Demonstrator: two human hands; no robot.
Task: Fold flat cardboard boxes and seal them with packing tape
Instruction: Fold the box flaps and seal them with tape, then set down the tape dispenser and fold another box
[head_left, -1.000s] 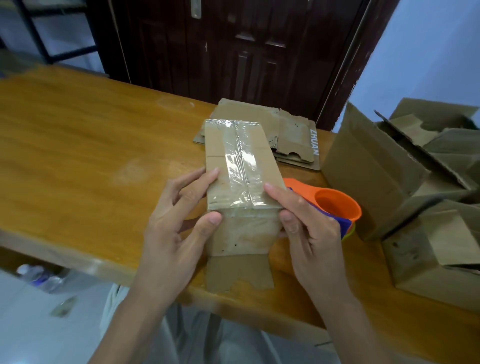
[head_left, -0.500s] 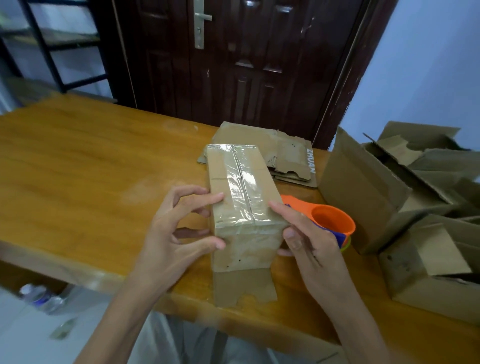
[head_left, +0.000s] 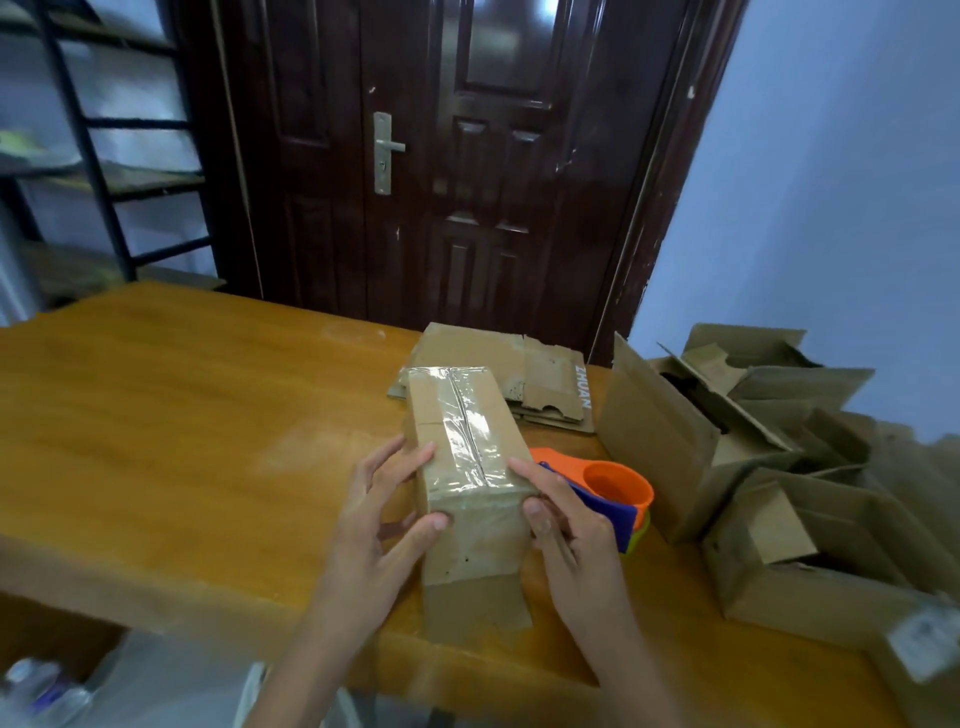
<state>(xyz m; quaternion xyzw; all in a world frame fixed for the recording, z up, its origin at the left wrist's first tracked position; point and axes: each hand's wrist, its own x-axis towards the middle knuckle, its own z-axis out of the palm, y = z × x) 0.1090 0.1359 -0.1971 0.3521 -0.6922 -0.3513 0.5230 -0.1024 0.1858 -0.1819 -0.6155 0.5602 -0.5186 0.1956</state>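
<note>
- Pressing both hands against one small box, you have it standing on the tabletop near the front edge, its long axis running away from you toward the door.
- Your left hand has its fingers nearly straight: the fingertips touch the box's left side and the thumb lies on the near end face. This grip is released, pressing, not curled round the box.
- Your right hand mirrors it on the box's right side, index finger along the top edge, thumb on the near face. It too looks relaxed and flat against the cardboard.
- Clear tape runs down the box's top seam and folds over the near end, where your thumbs sit, so you are likely smoothing the tape end down.
- A loose flap lies flat on the tabletop in front of the box, below the taped face.
- The tape dispenser, orange and blue, lies just to the right of the box, behind your right hand, so that hand is the nearer one if more tape is wanted.
- Flat cardboard sheets lie just beyond the box; open boxes stand farther right of it.
</note>
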